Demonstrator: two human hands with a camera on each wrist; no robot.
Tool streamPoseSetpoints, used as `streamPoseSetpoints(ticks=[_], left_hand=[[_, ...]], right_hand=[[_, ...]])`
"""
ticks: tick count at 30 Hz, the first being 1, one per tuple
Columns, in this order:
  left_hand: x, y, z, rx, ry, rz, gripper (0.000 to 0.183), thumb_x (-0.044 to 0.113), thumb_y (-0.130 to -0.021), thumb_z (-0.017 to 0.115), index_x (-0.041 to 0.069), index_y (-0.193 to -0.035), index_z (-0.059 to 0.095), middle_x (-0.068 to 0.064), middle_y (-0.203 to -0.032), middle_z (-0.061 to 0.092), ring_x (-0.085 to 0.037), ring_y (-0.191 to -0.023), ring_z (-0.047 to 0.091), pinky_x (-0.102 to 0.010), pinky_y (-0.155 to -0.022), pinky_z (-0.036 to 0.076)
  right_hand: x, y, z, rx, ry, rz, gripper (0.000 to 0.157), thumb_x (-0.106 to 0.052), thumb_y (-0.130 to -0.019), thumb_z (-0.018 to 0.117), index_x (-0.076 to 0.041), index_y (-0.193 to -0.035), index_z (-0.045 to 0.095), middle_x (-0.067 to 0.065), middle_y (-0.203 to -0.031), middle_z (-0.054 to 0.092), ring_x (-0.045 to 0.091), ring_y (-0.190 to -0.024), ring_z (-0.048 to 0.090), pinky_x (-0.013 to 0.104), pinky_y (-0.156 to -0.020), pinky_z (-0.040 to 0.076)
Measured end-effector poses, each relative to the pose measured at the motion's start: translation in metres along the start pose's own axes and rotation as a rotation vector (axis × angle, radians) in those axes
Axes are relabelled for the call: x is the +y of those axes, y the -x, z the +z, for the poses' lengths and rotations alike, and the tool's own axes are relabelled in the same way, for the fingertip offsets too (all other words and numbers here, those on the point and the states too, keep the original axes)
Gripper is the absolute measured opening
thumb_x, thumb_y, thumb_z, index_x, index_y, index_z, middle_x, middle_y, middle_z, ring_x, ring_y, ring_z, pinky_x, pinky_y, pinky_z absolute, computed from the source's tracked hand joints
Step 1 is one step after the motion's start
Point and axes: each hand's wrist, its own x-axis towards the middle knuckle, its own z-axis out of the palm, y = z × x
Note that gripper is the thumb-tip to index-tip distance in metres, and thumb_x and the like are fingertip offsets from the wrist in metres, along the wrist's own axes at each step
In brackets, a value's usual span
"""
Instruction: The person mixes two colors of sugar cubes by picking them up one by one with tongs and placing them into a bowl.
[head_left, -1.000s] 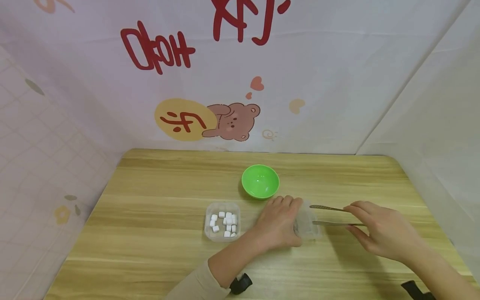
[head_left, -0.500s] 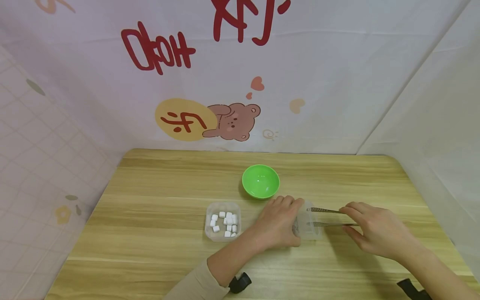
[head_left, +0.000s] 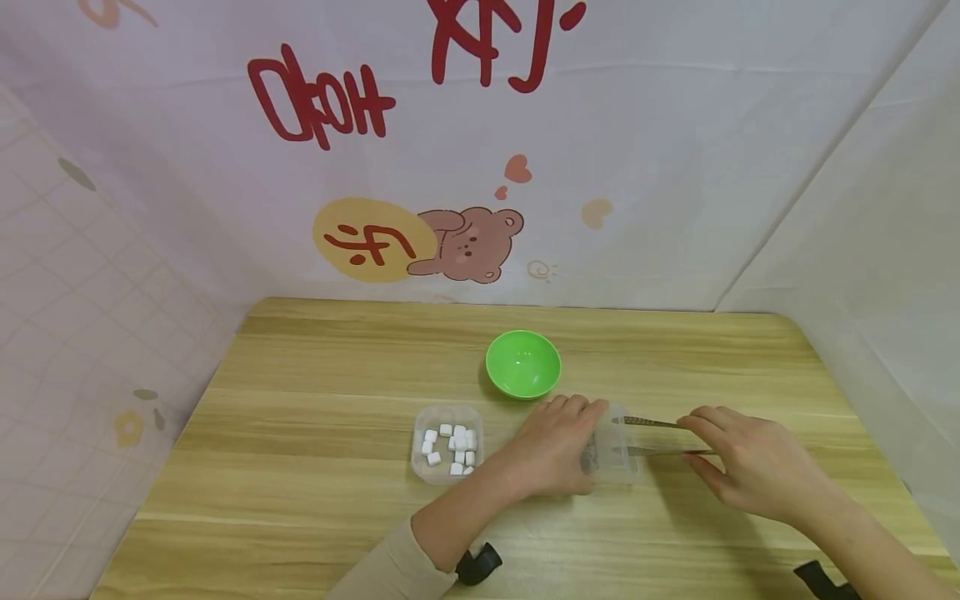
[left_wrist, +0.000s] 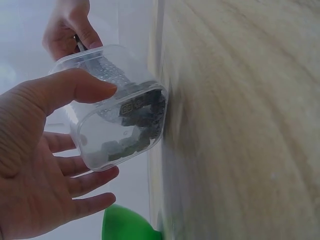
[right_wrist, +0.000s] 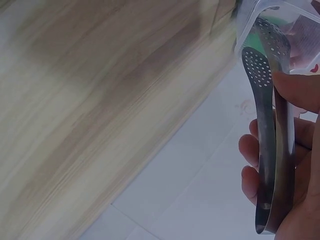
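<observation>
My left hand (head_left: pixel 551 450) grips a clear plastic container (head_left: pixel 611 433), thumb on one side and fingers on the other. It is tipped toward the right, its mouth facing my right hand (head_left: pixel 757 458). In the left wrist view, grey and dark small cubes (left_wrist: pixel 142 127) show through its base, gathered toward the table side. Metal tongs (right_wrist: pixel 270 135) with perforated ends are held between the thumb and fingers of my right hand. Their two arms stand apart, with the tips inside the container's mouth.
Left of my left hand, a second clear container (head_left: pixel 447 479) holds several white cubes (head_left: pixel 461 440). A green bowl (head_left: pixel 522 364) stands behind my left hand on the wooden table (head_left: pixel 337 375). Printed white cloth (head_left: pixel 660 150) hangs along the table's back and sides.
My right hand has shifted slightly left, carrying the tongs' tips from the container's mouth to inside it. My left hand and the container have stayed nearly in place.
</observation>
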Motion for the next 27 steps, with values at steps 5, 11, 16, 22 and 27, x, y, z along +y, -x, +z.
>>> streamPoseSetpoints(ticks=[5, 11, 16, 22, 27], left_hand=[[-0.001, 0.001, -0.003, -0.022, 0.027, 0.008, 0.102, 0.032, -0.073, 0.094, 0.014, -0.158, 0.039, -0.001, -0.139, 0.056, -0.016, -0.127, 0.05, -0.031, -0.114, 0.038], [-0.003, 0.004, -0.005, -0.034, 0.063, 0.007, 0.105, 0.03, -0.075, 0.094, 0.015, -0.16, 0.037, -0.002, -0.142, 0.055, -0.016, -0.128, 0.05, -0.032, -0.115, 0.039], [-0.004, 0.006, -0.008, -0.041, 0.08, 0.001, 0.106, 0.029, -0.074, 0.095, 0.015, -0.161, 0.036, -0.001, -0.14, 0.056, -0.015, -0.125, 0.051, -0.031, -0.113, 0.041], [-0.005, 0.006, -0.009, -0.035, 0.073, 0.01, 0.105, 0.029, -0.074, 0.095, 0.013, -0.16, 0.038, -0.001, -0.137, 0.057, -0.014, -0.121, 0.052, -0.029, -0.11, 0.043], [-0.006, 0.006, -0.009, -0.03, 0.057, 0.018, 0.102, 0.029, -0.074, 0.094, 0.013, -0.159, 0.039, -0.001, -0.135, 0.057, -0.014, -0.119, 0.052, -0.029, -0.108, 0.044]], right_hand=[[-0.001, -0.001, 0.0, 0.003, 0.0, -0.003, 0.058, -0.051, -0.109, 0.036, -0.005, -0.103, 0.072, -0.003, -0.095, 0.068, 0.014, -0.073, 0.067, 0.028, -0.053, 0.053], [-0.001, -0.002, -0.001, 0.001, -0.007, 0.001, 0.058, -0.052, -0.109, 0.036, -0.006, -0.104, 0.072, -0.004, -0.095, 0.068, 0.014, -0.073, 0.067, 0.028, -0.053, 0.052], [-0.002, -0.003, -0.002, 0.002, -0.028, 0.006, 0.057, -0.053, -0.108, 0.037, -0.01, -0.104, 0.073, -0.006, -0.097, 0.069, 0.012, -0.072, 0.067, 0.026, -0.053, 0.051], [-0.005, -0.007, -0.005, 0.009, -0.088, -0.009, 0.052, -0.053, -0.108, 0.04, -0.013, -0.104, 0.074, -0.009, -0.099, 0.07, 0.008, -0.075, 0.068, 0.023, -0.057, 0.052], [-0.006, -0.012, -0.005, -0.018, -0.098, -0.017, 0.052, -0.055, -0.109, 0.039, -0.016, -0.104, 0.074, -0.014, -0.102, 0.069, 0.005, -0.083, 0.069, 0.024, -0.067, 0.055]])
